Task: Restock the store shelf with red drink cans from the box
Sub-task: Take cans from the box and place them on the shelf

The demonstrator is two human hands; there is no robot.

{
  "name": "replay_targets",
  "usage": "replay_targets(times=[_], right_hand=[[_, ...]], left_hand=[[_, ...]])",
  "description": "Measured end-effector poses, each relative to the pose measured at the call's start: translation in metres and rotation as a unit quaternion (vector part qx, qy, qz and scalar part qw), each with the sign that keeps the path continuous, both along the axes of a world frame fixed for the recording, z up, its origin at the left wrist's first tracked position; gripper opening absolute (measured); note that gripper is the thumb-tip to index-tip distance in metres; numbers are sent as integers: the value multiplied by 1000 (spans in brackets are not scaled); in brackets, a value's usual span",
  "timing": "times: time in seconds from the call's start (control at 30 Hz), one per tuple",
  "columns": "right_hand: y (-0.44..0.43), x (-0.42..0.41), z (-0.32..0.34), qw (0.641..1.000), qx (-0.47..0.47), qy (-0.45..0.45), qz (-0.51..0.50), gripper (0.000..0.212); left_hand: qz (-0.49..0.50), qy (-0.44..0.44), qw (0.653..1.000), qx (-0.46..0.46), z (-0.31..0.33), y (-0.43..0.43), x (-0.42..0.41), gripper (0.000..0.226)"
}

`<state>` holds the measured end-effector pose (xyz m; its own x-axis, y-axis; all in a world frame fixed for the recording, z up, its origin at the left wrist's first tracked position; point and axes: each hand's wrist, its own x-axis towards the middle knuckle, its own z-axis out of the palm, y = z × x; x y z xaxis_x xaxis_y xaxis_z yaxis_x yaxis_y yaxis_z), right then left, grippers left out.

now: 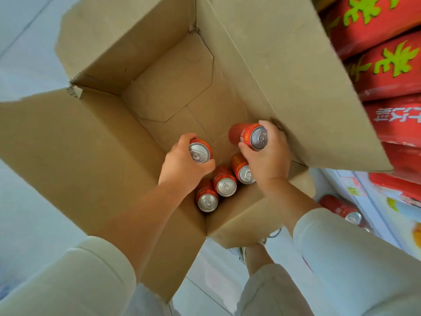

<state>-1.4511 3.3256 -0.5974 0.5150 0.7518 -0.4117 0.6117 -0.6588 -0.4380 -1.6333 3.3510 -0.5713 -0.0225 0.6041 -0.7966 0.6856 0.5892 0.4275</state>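
Observation:
An open cardboard box stands on the floor below me, flaps spread wide. My left hand grips a red drink can by its top inside the box. Over the box's right side, my right hand holds another red can, lifted and tilted. Three more red cans stand on the box bottom: one under my right hand, one in the middle and one nearest me. On the store shelf at the right lie red cans.
Red packs with green lettering are stacked at the upper right beside the box's right flap. A price tag sits on the shelf edge. Pale floor tiles surround the box on the left. My legs and shoe show below the box.

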Motion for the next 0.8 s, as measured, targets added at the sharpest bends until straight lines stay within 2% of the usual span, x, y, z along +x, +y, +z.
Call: replay_targets(times=[0.1,0.23,0.47,0.63,0.8], right_hand=[[5,-6,80,997,53,54,-32,60],[18,-11,220,985,121,100,-67,58],[38,-14,475,959,258,78,-88,58],[24,-13,645,925,357,28,-122,60],[-22,1,772,882,449,-14,-141,59]], left_hand=[[-4,-1,1000,14,61,8,3,71],[-27,-6,998,63,181,35,10,69],[-118,-24,977,177,428,88,16,68],[-202,-46,940,272,604,99,24,55],[-337,-67,865,366,742,87,49,62]])
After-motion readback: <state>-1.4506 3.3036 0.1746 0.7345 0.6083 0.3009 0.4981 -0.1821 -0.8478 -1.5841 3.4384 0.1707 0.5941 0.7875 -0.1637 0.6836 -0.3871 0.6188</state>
